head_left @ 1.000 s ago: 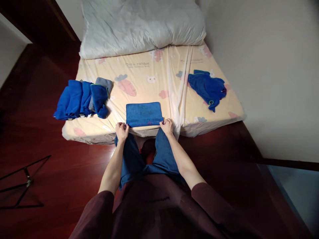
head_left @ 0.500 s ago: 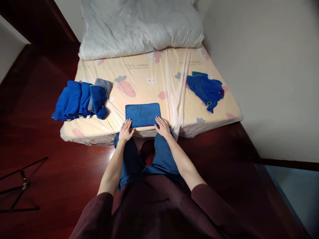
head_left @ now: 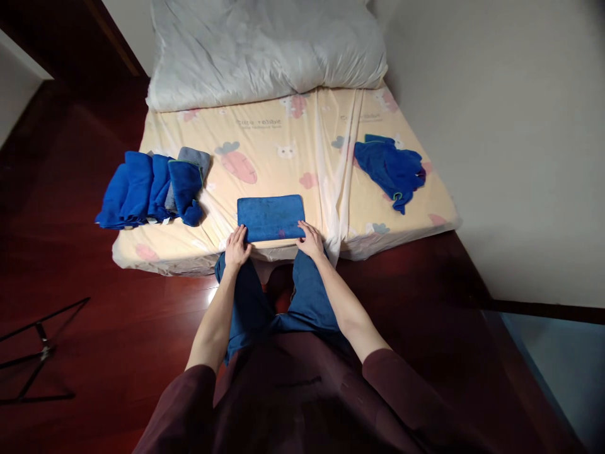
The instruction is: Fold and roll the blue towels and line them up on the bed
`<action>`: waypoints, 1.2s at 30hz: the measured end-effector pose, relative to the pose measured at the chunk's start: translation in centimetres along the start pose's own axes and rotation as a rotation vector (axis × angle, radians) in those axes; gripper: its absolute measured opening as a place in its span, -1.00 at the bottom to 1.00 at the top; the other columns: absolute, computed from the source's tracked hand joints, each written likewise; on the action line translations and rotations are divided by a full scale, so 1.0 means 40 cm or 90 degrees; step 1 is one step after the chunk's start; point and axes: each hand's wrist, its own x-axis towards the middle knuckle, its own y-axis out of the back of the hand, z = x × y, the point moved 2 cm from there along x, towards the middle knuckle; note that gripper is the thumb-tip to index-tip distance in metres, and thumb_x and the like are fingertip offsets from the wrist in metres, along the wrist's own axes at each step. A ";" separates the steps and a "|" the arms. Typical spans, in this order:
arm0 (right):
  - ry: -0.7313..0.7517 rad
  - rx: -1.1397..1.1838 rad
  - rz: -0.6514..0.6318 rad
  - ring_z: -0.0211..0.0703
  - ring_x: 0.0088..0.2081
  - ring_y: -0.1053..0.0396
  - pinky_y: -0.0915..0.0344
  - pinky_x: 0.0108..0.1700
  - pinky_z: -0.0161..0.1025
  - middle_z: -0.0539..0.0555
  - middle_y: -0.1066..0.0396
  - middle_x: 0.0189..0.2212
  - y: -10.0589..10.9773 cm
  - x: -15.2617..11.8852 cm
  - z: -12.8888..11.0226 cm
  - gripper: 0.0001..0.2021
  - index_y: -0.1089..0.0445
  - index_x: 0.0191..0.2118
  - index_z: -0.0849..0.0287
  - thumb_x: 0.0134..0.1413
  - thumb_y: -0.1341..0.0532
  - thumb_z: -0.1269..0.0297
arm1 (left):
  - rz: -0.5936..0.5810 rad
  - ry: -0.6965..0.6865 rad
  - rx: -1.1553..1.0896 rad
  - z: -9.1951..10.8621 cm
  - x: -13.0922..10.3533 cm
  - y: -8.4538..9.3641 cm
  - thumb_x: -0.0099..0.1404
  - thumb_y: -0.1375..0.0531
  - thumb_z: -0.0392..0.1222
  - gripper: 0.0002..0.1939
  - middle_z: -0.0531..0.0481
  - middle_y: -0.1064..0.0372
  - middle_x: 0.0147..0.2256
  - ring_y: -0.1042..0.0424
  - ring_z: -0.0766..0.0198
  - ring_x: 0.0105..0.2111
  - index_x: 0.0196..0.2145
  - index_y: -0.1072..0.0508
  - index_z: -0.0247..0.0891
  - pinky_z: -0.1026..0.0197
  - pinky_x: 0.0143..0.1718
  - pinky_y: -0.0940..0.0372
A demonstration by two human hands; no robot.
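Folded blue cloth point(head_left: 271, 214) near the front edge of the bed point(head_left: 163, 263), as seen from your head camera. The cloth lies flat as a rectangle between your two hands, its long sides running roughly along the bed's near edge, just beyond the knees of your blue trousers point(head_left: 312, 296). Your left hand point(head_left: 237, 248) is palm down at the near left corner, fingers extended, their tips touching the cloth, thumb spread inward. Your right hand point(head_left: 311, 241) is at the near right corner, fingers loosely bent with tips on the cloth and thumb apart; both hands rest without gripping. To your left on the printed sheet point(head_left: 269, 165) lies a row of overlapping blue cloths point(head_left: 138, 189), a grey cloth point(head_left: 202, 157) showing behind its right end. To your right, beyond a pale wrinkled strip point(head_left: 336, 208) and well apart from the folded piece, lies a crumpled blue heap point(head_left: 392, 167) with green edging. White bedding point(head_left: 269, 53) covers the far part of the bed. At lower left, a black stand point(head_left: 43, 353) rests on the dark red floor point(head_left: 127, 340), partly outside the view
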 end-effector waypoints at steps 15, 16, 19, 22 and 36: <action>-0.008 0.034 0.050 -0.05 0.33 -0.43 -0.36 0.45 -0.02 0.20 -0.49 0.27 -0.016 0.005 0.032 -0.56 -0.52 0.23 0.20 0.27 -0.23 0.44 | 0.014 0.017 0.004 0.013 0.019 -0.024 0.30 -0.17 -0.22 -0.33 -0.31 -0.22 0.42 -0.15 -0.22 0.46 0.36 -0.39 -0.29 -0.33 0.45 -0.01; -0.002 0.033 0.050 -0.05 0.33 -0.43 -0.34 0.47 -0.02 0.21 -0.50 0.26 -0.014 0.007 0.031 -0.58 -0.52 0.22 0.20 0.28 -0.23 0.42 | 0.025 0.024 0.001 0.009 0.023 -0.024 0.28 -0.15 -0.28 -0.34 -0.30 -0.26 0.40 -0.19 -0.20 0.44 0.35 -0.41 -0.28 -0.31 0.44 -0.04; -0.015 0.028 0.042 -0.05 0.33 -0.42 -0.32 0.48 -0.02 0.19 -0.49 0.27 -0.009 0.010 0.030 -0.55 -0.52 0.22 0.17 0.24 -0.24 0.46 | 0.049 0.031 -0.027 -0.010 0.032 -0.019 0.25 -0.10 -0.39 -0.36 -0.25 -0.35 0.35 -0.28 -0.11 0.39 0.27 -0.49 -0.25 -0.24 0.41 -0.15; -0.043 0.029 0.037 -0.03 0.33 -0.41 -0.30 0.48 -0.02 0.19 -0.49 0.26 -0.005 0.010 0.029 -0.48 -0.53 0.20 0.18 0.12 -0.22 0.57 | 0.056 0.025 -0.065 -0.028 0.031 -0.011 0.21 -0.07 -0.44 -0.36 -0.23 -0.41 0.30 -0.35 -0.04 0.35 0.21 -0.53 -0.24 -0.18 0.39 -0.22; -0.088 0.095 0.096 0.01 0.23 -0.43 -0.38 0.37 -0.01 0.23 -0.55 0.11 0.012 -0.003 0.057 -0.62 -0.49 0.15 0.18 0.27 -0.15 0.42 | 0.091 0.090 -0.107 -0.035 -0.004 0.032 0.34 -0.14 -0.23 -0.62 -0.23 -0.56 0.06 -0.42 -0.08 0.13 0.07 -0.56 -0.23 -0.12 0.27 -0.31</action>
